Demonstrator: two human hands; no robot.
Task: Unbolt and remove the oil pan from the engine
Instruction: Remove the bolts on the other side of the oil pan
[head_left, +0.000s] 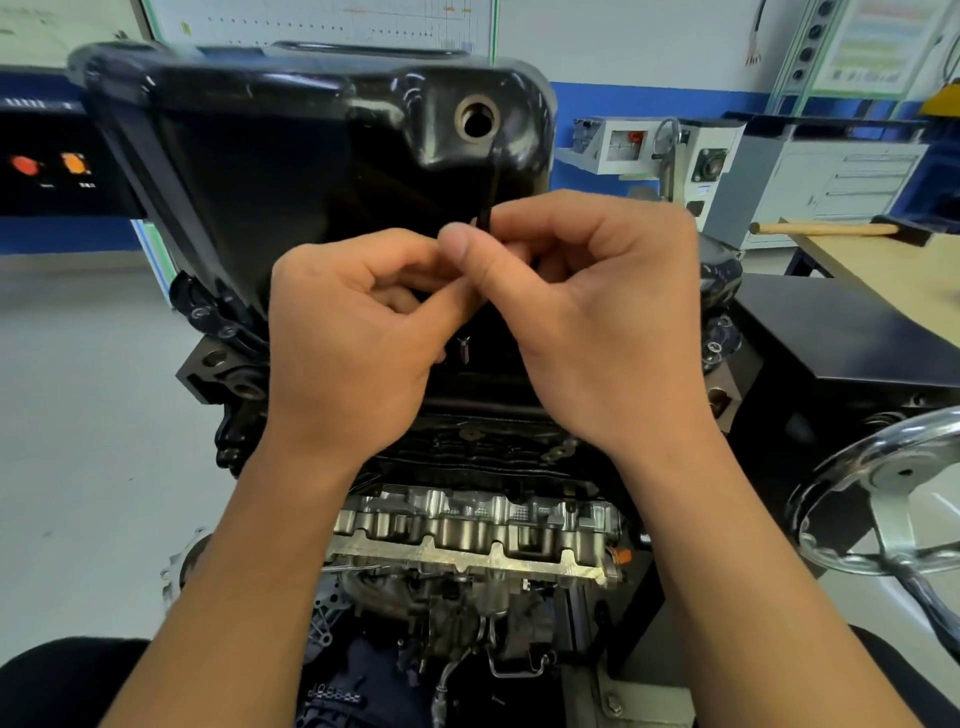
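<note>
Before the oil pan (260, 156) — left hand (353, 338) and right hand (597, 312) pinch a thin tool (483, 218); shaft upright.

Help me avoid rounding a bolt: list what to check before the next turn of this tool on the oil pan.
1. Both hands on the tool: ok; left hand and right hand pinch it.
2. Tool engaged on a bolt: cannot tell, the hands cover it.
3. Drain hole unplugged: ok.
4. Oil pan resting on the engine: ok.
5. Other flange bolts out: cannot tell.
</note>
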